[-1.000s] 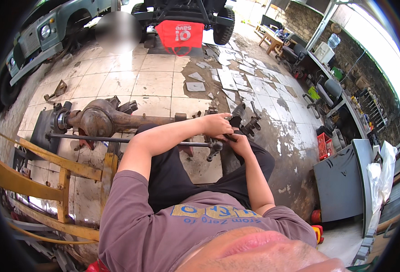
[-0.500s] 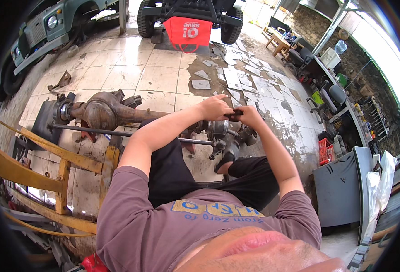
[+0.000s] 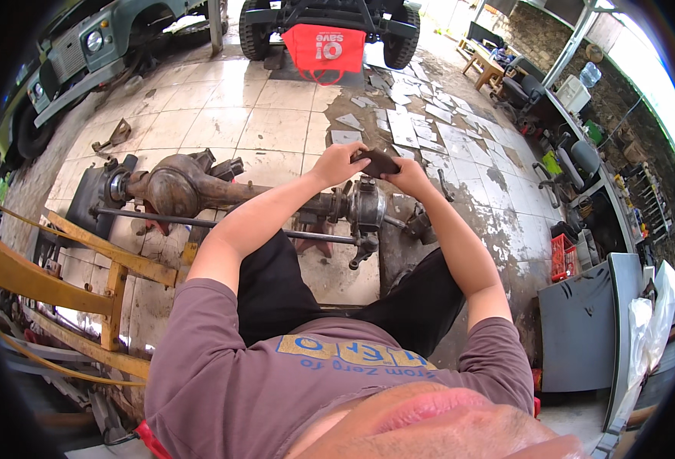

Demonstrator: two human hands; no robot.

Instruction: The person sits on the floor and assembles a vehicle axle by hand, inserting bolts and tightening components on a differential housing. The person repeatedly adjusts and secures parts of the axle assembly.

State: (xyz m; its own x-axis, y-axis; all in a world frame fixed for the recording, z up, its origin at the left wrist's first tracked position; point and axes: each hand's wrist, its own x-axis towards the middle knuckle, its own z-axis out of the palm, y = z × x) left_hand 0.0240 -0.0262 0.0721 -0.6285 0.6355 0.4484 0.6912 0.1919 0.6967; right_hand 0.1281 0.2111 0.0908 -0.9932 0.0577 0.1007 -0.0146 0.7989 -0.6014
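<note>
Between my two hands is a dark brown, flat, thin piece (image 3: pixel 379 163), its broad face showing; its exact kind is unclear. My left hand (image 3: pixel 339 164) grips its left edge with thumb and fingers. At the opposite edge, my right hand (image 3: pixel 409 178) pinches it. Both are above the right end of a rusty vehicle axle (image 3: pixel 276 197), near its metal knuckle (image 3: pixel 369 208). The axle's round differential housing (image 3: pixel 173 186) lies to the left. A long dark steering rod (image 3: pixel 223 223) runs along the axle's near side. Red stands partly show under the axle.
A yellow metal frame (image 3: pixel 112 306) stands close on my left. Broken tiles (image 3: pixel 406 130) lie beyond my hands. A red bag (image 3: pixel 324 50) hangs from a vehicle at the far side. To the right are a grey panel (image 3: pixel 578 329), a red crate (image 3: pixel 563 258) and a workbench (image 3: pixel 613 203).
The dark piece has turned from a narrow, edge-on look to showing its broad face. My hands have spread slightly apart along it. The whole view has shifted a little.
</note>
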